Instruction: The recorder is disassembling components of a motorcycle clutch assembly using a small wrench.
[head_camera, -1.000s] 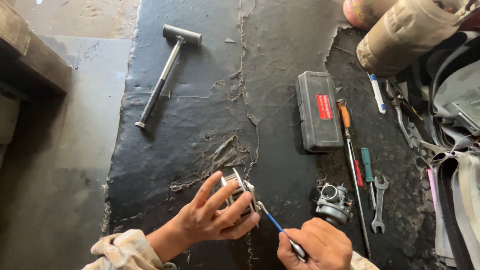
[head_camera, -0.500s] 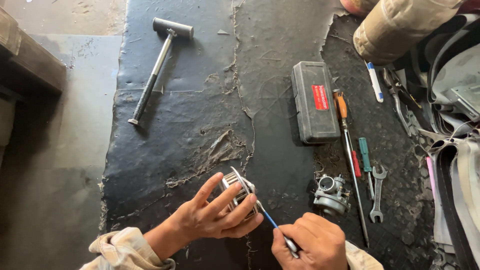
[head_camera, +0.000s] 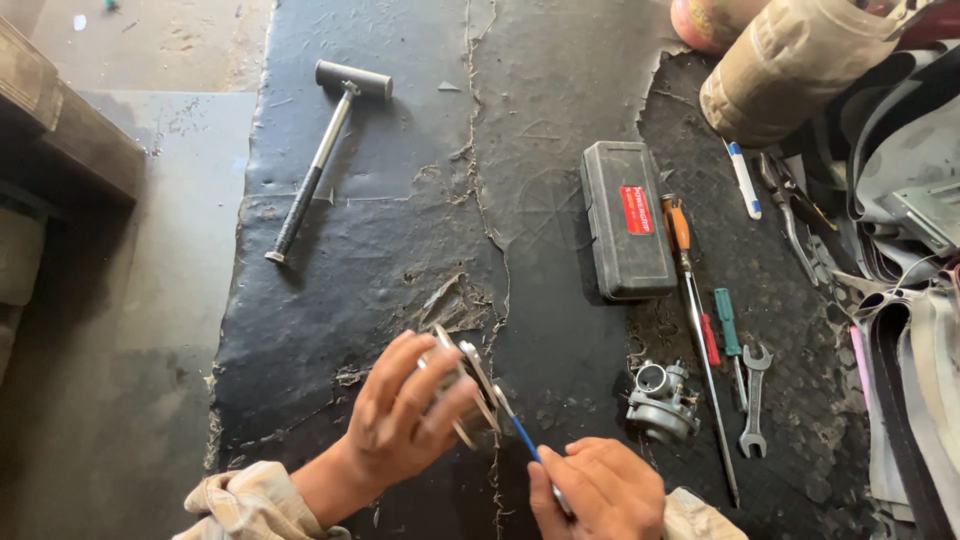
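My left hand (head_camera: 400, 420) grips a small metal engine part (head_camera: 470, 380) with a round flanged face, held just above the black rubber mat (head_camera: 400, 250). My right hand (head_camera: 595, 490) is closed around a thin blue-shafted screwdriver (head_camera: 520, 430) whose tip touches the metal part. A second metal part, a small carburettor body (head_camera: 660, 400), lies on the mat just right of my hands.
A hammer (head_camera: 320, 150) lies at the far left of the mat. A dark grey plastic tool case (head_camera: 625, 220) sits in the middle. Screwdrivers (head_camera: 690, 290), a spanner (head_camera: 752, 400) and a white-and-blue pen (head_camera: 743, 180) lie to the right, beside bags and straps (head_camera: 900, 200).
Both hands and the held part stay together with the screwdriver tip at the part; my left fingers shift slightly. The view has drifted a little.
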